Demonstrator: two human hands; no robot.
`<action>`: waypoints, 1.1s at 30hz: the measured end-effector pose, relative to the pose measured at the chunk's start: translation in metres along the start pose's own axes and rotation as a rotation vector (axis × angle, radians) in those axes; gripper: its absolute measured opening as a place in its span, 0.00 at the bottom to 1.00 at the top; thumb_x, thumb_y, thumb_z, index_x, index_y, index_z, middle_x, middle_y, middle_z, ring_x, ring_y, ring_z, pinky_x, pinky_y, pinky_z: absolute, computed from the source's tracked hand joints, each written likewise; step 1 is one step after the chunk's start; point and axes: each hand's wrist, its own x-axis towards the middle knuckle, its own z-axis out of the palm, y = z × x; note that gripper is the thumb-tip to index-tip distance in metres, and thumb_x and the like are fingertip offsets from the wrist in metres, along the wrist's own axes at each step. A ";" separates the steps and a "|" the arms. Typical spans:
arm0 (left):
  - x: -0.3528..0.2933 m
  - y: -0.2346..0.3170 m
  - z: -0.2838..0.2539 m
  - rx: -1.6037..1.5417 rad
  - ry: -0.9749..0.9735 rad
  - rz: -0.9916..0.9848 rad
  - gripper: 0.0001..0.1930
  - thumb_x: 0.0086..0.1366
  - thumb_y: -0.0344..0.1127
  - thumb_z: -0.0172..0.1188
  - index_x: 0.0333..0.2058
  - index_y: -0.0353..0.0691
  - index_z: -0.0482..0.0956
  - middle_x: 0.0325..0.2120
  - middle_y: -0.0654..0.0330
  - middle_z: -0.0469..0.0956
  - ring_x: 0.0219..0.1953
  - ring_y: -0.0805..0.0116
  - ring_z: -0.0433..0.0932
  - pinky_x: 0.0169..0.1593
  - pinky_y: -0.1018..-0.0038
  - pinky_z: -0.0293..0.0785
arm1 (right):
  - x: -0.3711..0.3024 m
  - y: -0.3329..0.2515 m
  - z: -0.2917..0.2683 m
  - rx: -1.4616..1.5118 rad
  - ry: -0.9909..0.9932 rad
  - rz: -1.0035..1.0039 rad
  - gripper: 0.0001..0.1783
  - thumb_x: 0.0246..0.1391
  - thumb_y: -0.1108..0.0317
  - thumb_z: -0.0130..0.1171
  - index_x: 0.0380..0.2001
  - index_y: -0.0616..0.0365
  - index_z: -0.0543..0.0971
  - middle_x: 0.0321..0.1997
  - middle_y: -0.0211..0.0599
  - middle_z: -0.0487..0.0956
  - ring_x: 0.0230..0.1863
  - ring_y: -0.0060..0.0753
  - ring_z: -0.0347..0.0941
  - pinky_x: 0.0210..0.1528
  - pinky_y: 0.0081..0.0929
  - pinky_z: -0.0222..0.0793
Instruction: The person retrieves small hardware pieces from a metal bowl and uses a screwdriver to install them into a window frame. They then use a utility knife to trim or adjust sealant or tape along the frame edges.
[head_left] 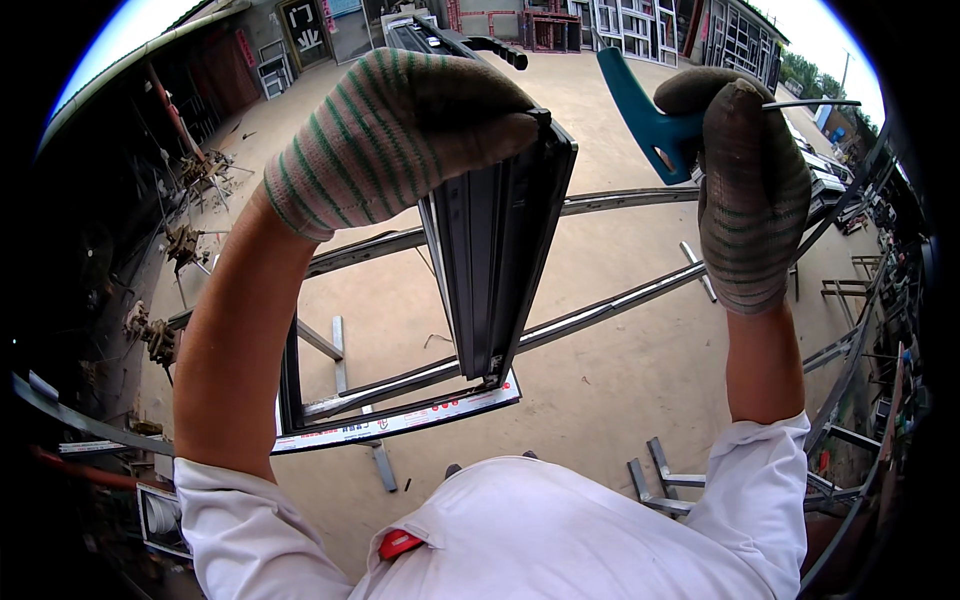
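Head | left hand pinches black frame | right hand grips teal tool, right of frame | brace frame firmly, tool clear

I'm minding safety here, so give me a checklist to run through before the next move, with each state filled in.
1. Both hands gloved: ok, left hand and right hand.
2. Dark frame piece held: ok, left hand grips its upper end.
3. Teal-handled tool held: ok, in the right hand.
4. Tool clear of the dark piece: ok, they are apart.
5. Dark piece's lower end firmly supported: cannot tell.
6. Forearms covered: not ok, bare between gloves and sleeves.
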 end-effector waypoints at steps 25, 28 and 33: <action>-0.002 -0.009 0.005 -0.052 0.061 0.075 0.10 0.64 0.33 0.71 0.43 0.41 0.87 0.32 0.63 0.87 0.36 0.77 0.86 0.41 0.79 0.86 | 0.070 -0.039 0.033 -0.084 -0.130 -0.121 0.25 0.73 0.50 0.52 0.29 0.60 0.79 0.20 0.28 0.75 0.22 0.19 0.72 0.25 0.20 0.70; -0.003 -0.007 0.004 0.030 0.053 0.068 0.09 0.64 0.33 0.71 0.43 0.41 0.87 0.31 0.64 0.86 0.35 0.78 0.85 0.39 0.80 0.85 | 0.071 -0.031 0.018 -0.056 -0.393 0.019 0.24 0.73 0.53 0.52 0.28 0.60 0.79 0.20 0.28 0.75 0.22 0.18 0.71 0.24 0.19 0.69; -0.002 -0.006 0.006 0.082 0.014 0.073 0.09 0.64 0.33 0.70 0.43 0.42 0.87 0.30 0.64 0.86 0.33 0.78 0.85 0.38 0.82 0.84 | 0.069 -0.040 0.039 -0.133 0.002 -0.123 0.24 0.73 0.53 0.52 0.28 0.60 0.78 0.21 0.28 0.75 0.22 0.18 0.70 0.25 0.19 0.68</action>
